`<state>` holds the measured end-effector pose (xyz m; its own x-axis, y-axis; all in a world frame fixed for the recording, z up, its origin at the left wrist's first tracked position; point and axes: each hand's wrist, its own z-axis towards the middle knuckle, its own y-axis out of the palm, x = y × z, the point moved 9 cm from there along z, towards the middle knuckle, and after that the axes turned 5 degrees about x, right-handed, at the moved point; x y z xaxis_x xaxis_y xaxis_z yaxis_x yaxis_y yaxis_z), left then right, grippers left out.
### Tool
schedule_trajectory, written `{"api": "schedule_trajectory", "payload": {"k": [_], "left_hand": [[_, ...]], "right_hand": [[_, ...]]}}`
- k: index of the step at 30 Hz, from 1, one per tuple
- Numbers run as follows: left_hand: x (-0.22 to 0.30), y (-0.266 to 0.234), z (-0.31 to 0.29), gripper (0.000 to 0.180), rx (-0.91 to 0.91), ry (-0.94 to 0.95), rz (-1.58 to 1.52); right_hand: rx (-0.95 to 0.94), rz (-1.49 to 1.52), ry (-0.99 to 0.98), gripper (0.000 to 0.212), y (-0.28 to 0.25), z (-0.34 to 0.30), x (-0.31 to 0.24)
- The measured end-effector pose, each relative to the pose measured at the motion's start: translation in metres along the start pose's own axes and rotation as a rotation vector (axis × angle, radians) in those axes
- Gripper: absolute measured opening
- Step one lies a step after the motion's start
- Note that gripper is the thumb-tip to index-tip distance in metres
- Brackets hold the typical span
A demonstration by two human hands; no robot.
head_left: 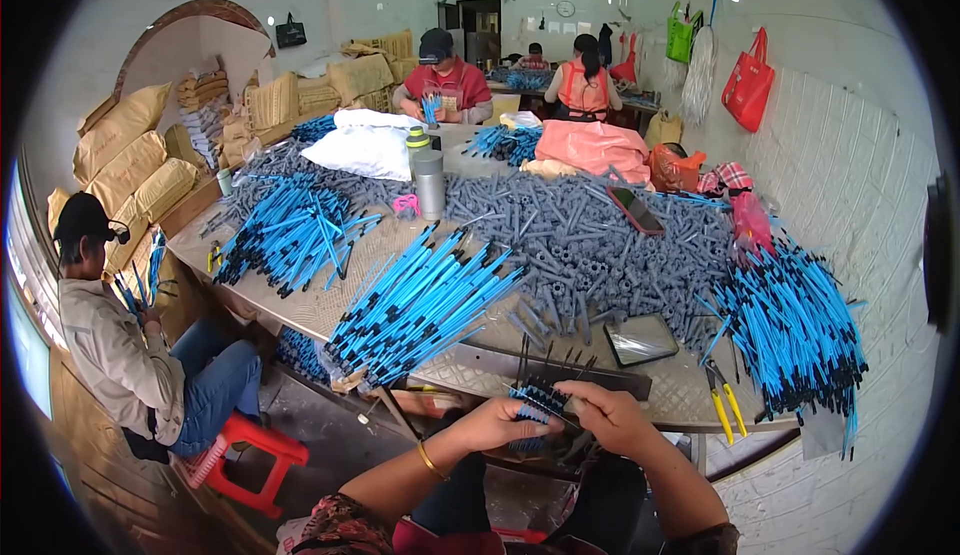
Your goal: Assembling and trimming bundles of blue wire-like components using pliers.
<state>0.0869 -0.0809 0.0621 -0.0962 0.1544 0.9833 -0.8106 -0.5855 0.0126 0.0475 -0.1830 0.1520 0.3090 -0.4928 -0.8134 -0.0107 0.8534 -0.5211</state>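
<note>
Above my lap, at the table's near edge, my left hand [503,425] is closed round a bundle of blue rods [535,405] with black ends. Thin black stems stick up from the bundle. My right hand [612,418] is closed against the bundle's right side, its thumb and forefinger pinched together; what lies between them is too small to make out. Just beyond my hands lies a fanned pile of blue rods with black tips [420,305]. To its right spreads a big heap of grey plastic tubular parts [560,255].
Yellow-handled pliers [722,403] lie right of my hands, beside another blue rod pile [795,325]. A dark flat rectangular case [640,341], a phone [637,210] and a grey flask [429,185] rest on the table. A co-worker [130,345] sits left on a red stool [255,460]; others work farther back.
</note>
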Motion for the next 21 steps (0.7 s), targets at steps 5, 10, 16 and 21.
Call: {"api": "schedule_trajectory", "payload": {"k": [5, 10, 16, 21], "left_hand": [[-0.007, 0.000, -0.005, 0.021, 0.008, -0.076, -0.006], [0.001, 0.007, -0.008, 0.022, -0.002, -0.013, 0.012], [0.012, 0.006, -0.004, 0.021, 0.037, -0.101, 0.008], [0.022, 0.004, 0.004, 0.019, -0.018, -0.015, 0.071]], "right_hand": [[0.042, -0.256, -0.071, 0.029, -0.005, -0.006, -0.025], [0.040, -0.490, -0.177, 0.030, -0.008, -0.016, -0.058], [0.046, -0.082, -0.051, 0.029, -0.002, -0.006, 0.003], [0.058, 0.034, -0.063, 0.027, -0.001, -0.003, 0.001]]}}
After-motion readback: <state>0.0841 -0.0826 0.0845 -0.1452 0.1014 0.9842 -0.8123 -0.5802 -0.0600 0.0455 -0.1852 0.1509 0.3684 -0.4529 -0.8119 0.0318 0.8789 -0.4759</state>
